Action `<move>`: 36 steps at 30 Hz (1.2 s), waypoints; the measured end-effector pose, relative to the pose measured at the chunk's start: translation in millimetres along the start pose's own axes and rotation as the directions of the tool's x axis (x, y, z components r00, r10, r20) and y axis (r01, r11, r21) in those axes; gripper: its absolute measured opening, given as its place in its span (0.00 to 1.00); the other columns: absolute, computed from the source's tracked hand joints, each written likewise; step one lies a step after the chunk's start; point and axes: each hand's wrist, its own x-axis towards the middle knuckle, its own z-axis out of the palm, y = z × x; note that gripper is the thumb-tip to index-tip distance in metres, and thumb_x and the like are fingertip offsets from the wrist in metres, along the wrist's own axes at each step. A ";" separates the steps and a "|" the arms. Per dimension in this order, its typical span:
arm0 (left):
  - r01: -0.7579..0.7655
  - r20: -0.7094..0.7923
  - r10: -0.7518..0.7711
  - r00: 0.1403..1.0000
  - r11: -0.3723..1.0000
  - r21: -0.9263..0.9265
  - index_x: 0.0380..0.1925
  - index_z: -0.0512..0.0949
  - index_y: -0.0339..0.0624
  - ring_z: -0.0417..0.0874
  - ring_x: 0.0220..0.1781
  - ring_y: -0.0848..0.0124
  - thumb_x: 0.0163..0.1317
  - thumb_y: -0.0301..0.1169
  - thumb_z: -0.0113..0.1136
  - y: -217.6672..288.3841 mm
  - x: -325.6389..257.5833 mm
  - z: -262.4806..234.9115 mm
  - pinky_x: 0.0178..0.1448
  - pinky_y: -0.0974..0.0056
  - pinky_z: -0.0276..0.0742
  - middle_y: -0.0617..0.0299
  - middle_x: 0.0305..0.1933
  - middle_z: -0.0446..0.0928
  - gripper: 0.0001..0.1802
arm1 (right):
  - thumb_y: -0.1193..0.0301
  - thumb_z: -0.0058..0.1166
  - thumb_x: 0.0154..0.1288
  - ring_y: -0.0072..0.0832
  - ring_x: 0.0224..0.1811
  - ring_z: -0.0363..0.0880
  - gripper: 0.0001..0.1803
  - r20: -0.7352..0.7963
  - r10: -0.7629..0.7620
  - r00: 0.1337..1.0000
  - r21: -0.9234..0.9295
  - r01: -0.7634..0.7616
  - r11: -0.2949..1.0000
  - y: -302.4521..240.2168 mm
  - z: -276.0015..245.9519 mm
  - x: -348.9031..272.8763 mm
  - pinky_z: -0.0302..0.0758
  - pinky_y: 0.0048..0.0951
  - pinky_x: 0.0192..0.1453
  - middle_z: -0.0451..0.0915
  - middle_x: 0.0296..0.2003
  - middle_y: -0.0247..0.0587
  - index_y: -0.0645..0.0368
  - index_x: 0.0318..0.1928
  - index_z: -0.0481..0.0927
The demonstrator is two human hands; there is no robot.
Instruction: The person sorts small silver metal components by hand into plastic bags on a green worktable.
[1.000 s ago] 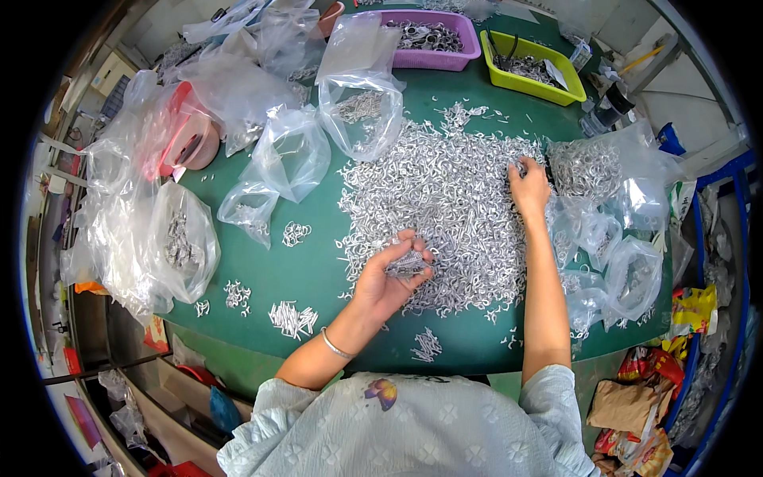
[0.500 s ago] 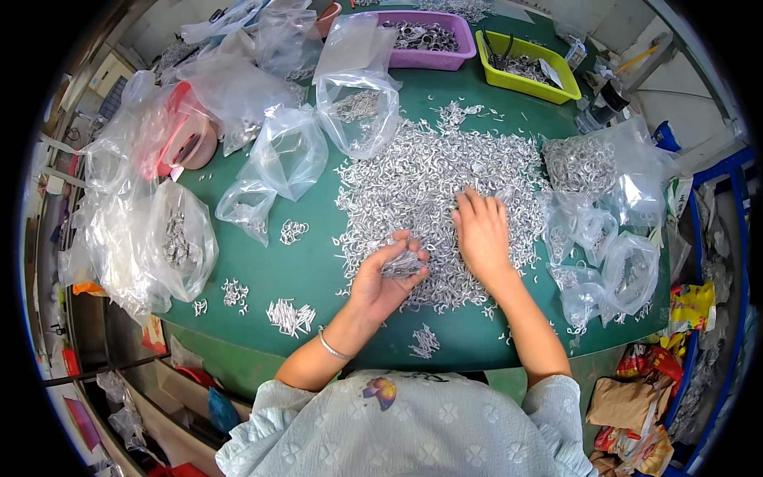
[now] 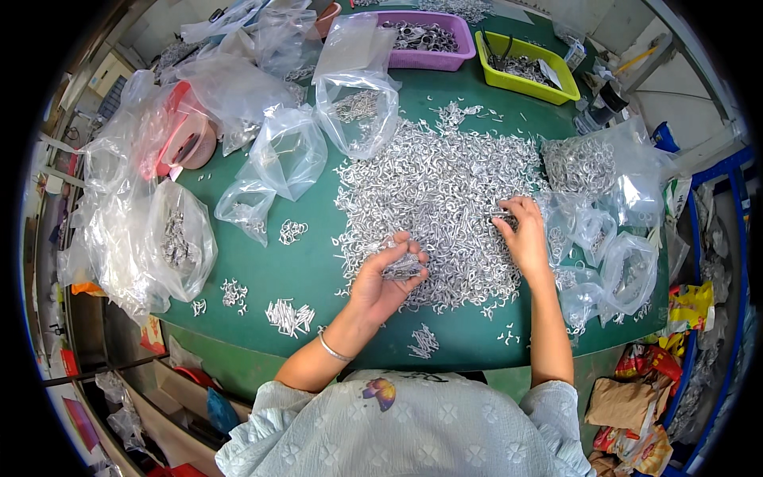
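Note:
A broad pile of small silver metal pieces (image 3: pixel 445 183), many of them curved like hooks, spreads over the green table. My left hand (image 3: pixel 387 272) rests palm up at the pile's near left part, its fingers curled round a bunch of small silver metal pieces (image 3: pixel 402 265). Over the right side of the pile is my right hand (image 3: pixel 524 238), its thumb and bent fingers apart. I make out nothing between them. Just in front of the pile lies a small heap of straight silver pins (image 3: pixel 424 341), and a larger heap of pins (image 3: pixel 289 317) sits farther left.
Clear plastic bags holding metal parts stand left (image 3: pixel 184 246), behind (image 3: pixel 358 111) and right (image 3: pixel 584 163) of the pile. A purple basket (image 3: pixel 429 60) and a yellow-green basket (image 3: pixel 528 83) are at the back. Small heaps of curved pieces (image 3: pixel 292 231) dot the left side.
My right hand has moved right across the pile, and its thumb and fingers now show apart. My left hand stays in place with its bunch of metal pieces.

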 end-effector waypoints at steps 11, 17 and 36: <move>0.004 -0.014 -0.004 1.000 1.000 0.018 0.43 0.71 0.47 0.74 0.45 0.64 0.59 0.23 0.54 -4.5 3.2 3.3 0.46 0.61 0.77 0.60 0.40 0.71 0.12 | 0.78 0.56 0.55 0.45 0.27 0.77 0.04 0.095 0.352 0.931 0.119 -0.362 0.925 0.4 -25.0 -3.2 0.72 0.35 0.33 0.78 0.27 0.54 0.67 0.30 0.77; 0.001 -0.041 0.006 0.999 0.987 0.158 0.47 0.71 0.45 0.74 0.45 0.65 0.58 0.23 0.56 -11.7 1.8 12.3 0.47 0.60 0.76 0.59 0.43 0.72 0.16 | 0.74 0.51 0.62 0.23 0.23 0.72 0.07 0.152 0.347 0.926 0.204 -0.372 0.905 -13.2 -38.0 -4.3 0.68 0.24 0.28 0.77 0.23 0.40 0.67 0.34 0.77; 0.178 -0.002 -0.179 0.984 0.974 0.144 0.46 0.69 0.45 0.72 0.39 0.70 0.61 0.29 0.55 -16.2 30.9 19.3 0.25 0.78 0.66 0.60 0.39 0.71 0.13 | 0.75 0.54 0.55 0.39 0.50 0.70 0.11 0.047 -0.039 0.998 0.135 0.033 0.990 0.5 37.9 60.9 0.64 0.38 0.53 0.78 0.42 0.42 0.60 0.40 0.77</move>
